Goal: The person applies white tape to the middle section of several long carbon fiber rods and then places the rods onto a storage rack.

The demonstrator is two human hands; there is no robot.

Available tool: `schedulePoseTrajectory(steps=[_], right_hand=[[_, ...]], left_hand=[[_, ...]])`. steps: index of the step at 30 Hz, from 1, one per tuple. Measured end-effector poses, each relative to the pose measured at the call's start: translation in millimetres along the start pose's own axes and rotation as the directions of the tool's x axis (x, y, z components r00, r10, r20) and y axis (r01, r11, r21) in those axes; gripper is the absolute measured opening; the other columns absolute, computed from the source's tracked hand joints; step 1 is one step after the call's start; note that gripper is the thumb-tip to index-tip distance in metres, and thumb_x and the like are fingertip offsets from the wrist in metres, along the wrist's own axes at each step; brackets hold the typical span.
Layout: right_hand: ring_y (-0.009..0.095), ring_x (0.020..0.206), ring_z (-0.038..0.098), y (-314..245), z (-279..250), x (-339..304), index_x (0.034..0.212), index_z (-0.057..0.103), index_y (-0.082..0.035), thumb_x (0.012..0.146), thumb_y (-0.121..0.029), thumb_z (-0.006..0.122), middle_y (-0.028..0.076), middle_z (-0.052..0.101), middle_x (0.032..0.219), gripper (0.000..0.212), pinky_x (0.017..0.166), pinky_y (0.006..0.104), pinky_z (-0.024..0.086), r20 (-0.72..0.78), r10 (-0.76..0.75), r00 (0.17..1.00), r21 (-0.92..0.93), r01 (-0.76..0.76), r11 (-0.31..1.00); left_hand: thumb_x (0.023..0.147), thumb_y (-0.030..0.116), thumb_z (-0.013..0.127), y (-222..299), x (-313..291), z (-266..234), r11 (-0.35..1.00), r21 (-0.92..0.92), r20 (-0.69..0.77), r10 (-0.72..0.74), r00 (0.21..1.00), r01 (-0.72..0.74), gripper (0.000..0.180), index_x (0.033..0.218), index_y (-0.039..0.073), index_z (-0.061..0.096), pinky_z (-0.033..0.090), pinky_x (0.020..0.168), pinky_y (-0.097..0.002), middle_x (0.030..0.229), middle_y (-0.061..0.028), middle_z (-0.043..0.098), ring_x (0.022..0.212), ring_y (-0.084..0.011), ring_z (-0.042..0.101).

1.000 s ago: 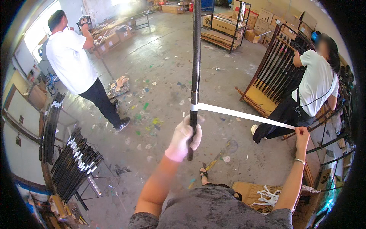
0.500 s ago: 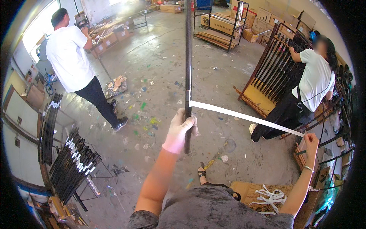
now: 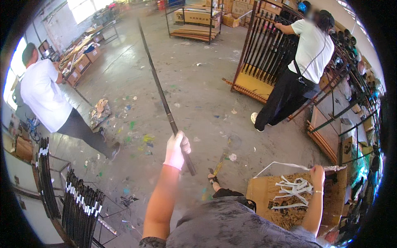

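My gloved left hand (image 3: pixel 178 149) is wrapped around a long black rod (image 3: pixel 159 89), near its lower end. The rod leans away toward the upper left. Off to the right, my bare right hand (image 3: pixel 317 177) pinches one end of a thin white strip (image 3: pixel 285 163). The strip sags leftward in a loose curve, apart from the rod. Below it lies a tangle of similar white strips (image 3: pixel 292 189) on a brown cardboard box (image 3: pixel 257 198).
Bundled black rods with white bands (image 3: pixel 80 211) stand at the lower left. One person (image 3: pixel 43 89) is at the left; another (image 3: pixel 312 53) works at a metal rack of rods (image 3: pixel 248 89) on the right. A shelf frame (image 3: pixel 194 27) stands farther back.
The white strip, earlier stretched taut from the rod to my right hand, has come away from the rod and hangs slack. The rod has tilted left, and my right hand is lower.
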State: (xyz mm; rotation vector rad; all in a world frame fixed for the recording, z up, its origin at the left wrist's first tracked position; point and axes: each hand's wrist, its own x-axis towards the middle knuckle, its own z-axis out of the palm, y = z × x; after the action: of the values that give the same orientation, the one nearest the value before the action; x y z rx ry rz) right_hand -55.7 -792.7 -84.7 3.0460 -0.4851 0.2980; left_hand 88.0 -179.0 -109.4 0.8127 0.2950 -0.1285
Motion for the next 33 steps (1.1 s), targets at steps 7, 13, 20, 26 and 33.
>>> schedulePoseTrajectory(steps=[7, 13, 20, 26, 33], right_hand=[[0.035, 0.085, 0.058, 31.4, -42.1, -46.9, 0.09, 0.057, 0.0, 0.073, -0.02, 0.067, 0.019, 0.057, 0.096, 0.029, 0.073, 0.0448, 0.047, -0.087, 0.518, 0.851, -0.149, -0.525, 0.838], [0.033, 0.092, 0.056, -71.3, -119.6, -27.4, 0.107, 0.052, -0.003, 0.057, -0.001, 0.079, 0.013, 0.058, 0.105, 0.057, 0.079, 0.0411, 0.046, -0.047, 0.265, 0.963, -0.253, -0.268, 0.93], [0.026, 0.076, 0.058, -315.2, -88.9, -34.1, 0.106, 0.06, -0.011, 0.057, -0.018, 0.081, 0.007, 0.06, 0.081, 0.055, 0.066, 0.0381, 0.047, -0.261, -0.515, 0.816, 0.497, 0.571, 0.653], [0.024, 0.078, 0.057, -373.3, -77.4, -22.3, 0.105, 0.059, -0.009, 0.064, -0.011, 0.069, 0.005, 0.057, 0.087, 0.042, 0.065, 0.035, 0.045, -0.466, -0.619, 0.632, 0.495, 0.766, 0.41], [0.027, 0.094, 0.059, -366.9, -69.0, -10.5, 0.095, 0.06, -0.007, 0.063, -0.013, 0.062, 0.01, 0.059, 0.102, 0.033, 0.075, 0.037, 0.048, -0.607, -0.615, 0.504, 0.419, 0.86, 0.292]], left_hand=[[0.093, 0.031, 0.051, -50.3, 41.8, 28.8, 0.909, -0.263, -0.005, -0.336, 0.942, 0.323, 0.024, 0.08, 0.012, 0.046, 0.037, 0.048, -0.0282, 0.064, 0.0, 0.045, 0.052, -0.0136, 0.044], [0.093, 0.035, 0.048, -65.3, 60.6, 44.8, 0.796, -0.433, 0.083, -0.431, 0.898, 0.422, 0.034, 0.069, 0.012, 0.046, 0.04, 0.045, -0.0257, 0.056, 0.0026, 0.047, 0.049, -0.012, 0.048], [0.093, 0.034, 0.049, -71.2, 52.6, 66.6, 0.751, -0.445, 0.128, -0.486, 0.864, 0.488, 0.031, 0.071, 0.013, 0.049, 0.04, 0.047, -0.0276, 0.057, 0.0041, 0.048, 0.052, -0.0119, 0.049], [0.093, 0.032, 0.05, -72.6, 37.9, 76.3, 0.755, -0.411, 0.148, -0.497, 0.855, 0.51, 0.028, 0.071, 0.015, 0.045, 0.037, 0.047, -0.0282, 0.059, 0.0015, 0.047, 0.05, -0.0136, 0.045], [0.092, 0.032, 0.05, -78.5, 24.2, 90.2, 0.779, -0.382, 0.124, -0.489, 0.863, 0.497, 0.031, 0.067, 0.014, 0.047, 0.039, 0.051, -0.0282, 0.059, -0.0001, 0.049, 0.052, -0.0148, 0.047]])
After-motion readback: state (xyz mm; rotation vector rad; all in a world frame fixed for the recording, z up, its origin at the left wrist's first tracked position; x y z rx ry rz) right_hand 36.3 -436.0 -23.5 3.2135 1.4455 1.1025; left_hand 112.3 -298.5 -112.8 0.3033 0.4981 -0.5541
